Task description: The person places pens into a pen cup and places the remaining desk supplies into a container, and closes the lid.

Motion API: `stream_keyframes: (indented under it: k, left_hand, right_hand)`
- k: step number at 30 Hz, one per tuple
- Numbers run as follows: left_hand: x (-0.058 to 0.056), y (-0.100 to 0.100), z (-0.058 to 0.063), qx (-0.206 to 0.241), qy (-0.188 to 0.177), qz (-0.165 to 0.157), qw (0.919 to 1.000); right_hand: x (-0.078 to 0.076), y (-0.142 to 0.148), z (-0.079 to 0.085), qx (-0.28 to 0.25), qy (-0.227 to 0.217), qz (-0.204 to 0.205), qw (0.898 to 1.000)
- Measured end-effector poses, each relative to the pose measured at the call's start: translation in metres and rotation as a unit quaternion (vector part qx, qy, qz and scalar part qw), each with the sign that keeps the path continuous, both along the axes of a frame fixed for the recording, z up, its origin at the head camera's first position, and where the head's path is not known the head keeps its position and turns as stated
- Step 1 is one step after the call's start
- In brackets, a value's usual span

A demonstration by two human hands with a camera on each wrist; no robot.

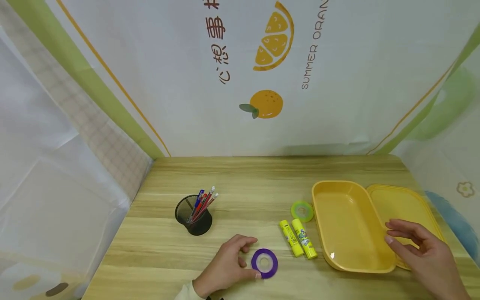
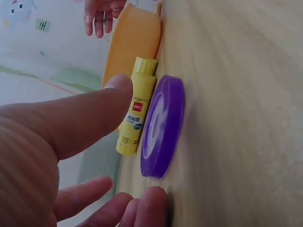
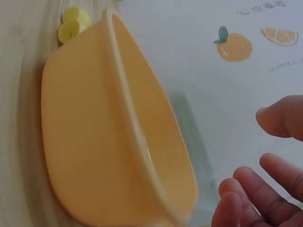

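Note:
My left hand [image 1: 228, 264] is at the near edge of a purple tape roll [image 1: 264, 263], which lies flat on the table. In the head view its thumb tip overlaps the roll's lower left rim. In the left wrist view the thumb and fingers are spread apart, without a grip on the roll [image 2: 165, 127]; whether the thumb touches it I cannot tell. Two yellow glue sticks [image 1: 291, 238] lie side by side to the right of the roll. My right hand [image 1: 425, 252] hovers over the right rim of a yellow plastic box [image 1: 352, 225], fingers loosely bent, holding nothing.
The box's yellow lid [image 1: 405, 204] lies to its right, partly behind the right hand. A green tape roll [image 1: 302, 211] lies by the box's left wall. On the left stands a black mesh pen holder [image 1: 198, 223] with pens and pencils. Printed cloth [image 1: 187, 104] hangs around the table.

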State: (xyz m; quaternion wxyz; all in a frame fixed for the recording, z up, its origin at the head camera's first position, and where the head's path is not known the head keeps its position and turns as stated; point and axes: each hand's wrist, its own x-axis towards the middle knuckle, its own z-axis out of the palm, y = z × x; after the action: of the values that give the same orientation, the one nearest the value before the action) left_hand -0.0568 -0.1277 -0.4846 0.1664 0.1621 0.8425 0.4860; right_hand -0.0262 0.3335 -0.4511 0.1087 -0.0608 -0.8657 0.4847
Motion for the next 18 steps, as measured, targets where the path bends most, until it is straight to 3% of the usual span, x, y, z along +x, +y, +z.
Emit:
stream_keyframes:
  k: [6, 11, 18]
  left_hand:
    - [0.000, 0.004, -0.003, 0.000, 0.015, -0.009, 0.9999]
    - [0.002, 0.006, -0.006, -0.015, 0.032, -0.013, 0.9993]
    - [0.001, 0.009, -0.007, -0.007, 0.005, -0.020, 0.9998]
  right_hand:
    - [0.003, 0.007, -0.008, 0.009, -0.034, -0.035, 0.999]
    - [0.007, 0.010, -0.022, -0.014, -0.062, -0.054, 0.997]
    - [0.011, 0.008, -0.032, -0.002, -0.089, -0.056, 0.994]
